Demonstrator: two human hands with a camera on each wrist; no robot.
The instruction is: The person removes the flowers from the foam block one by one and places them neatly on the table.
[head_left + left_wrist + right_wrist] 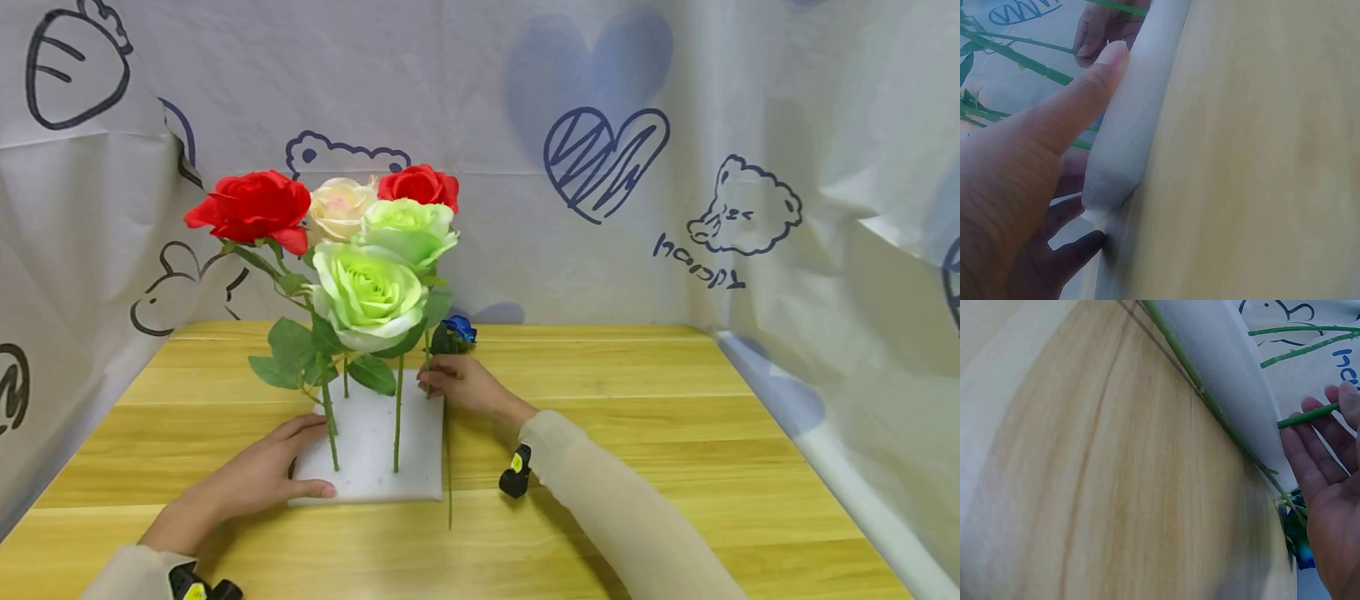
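- Pinching a green stem (1307, 419) between thumb and fingers, the right hand (468, 387) works at the far right corner of a white foam board (367, 454); the stem's lower end meets the board, though I cannot tell which bloom it carries.
- The left hand (251, 467) touches the board's near left corner, fingers spread and fairly straight along the left side, thumb reaching over to the near edge.
- Foam board: flat on the wood-grained table (765, 492), between the two hands, with slender stems standing upright or slightly tilted in it.
- Blooms above the board: a left red rose (255, 204), a cream rose (339, 210), a right red rose (420, 185), and two pale-green roses, the front one (369, 292) overlapping the rear one (411, 229) from the head view.
- A blue flower (461, 328) lies on the table just behind the right hand, its thin stem running beside the board's right edge.
- Beige sleeves (622, 500) cover both forearms.
- White sheeting (487, 217) behind the table bears drawn hearts, animals and the word "happy".
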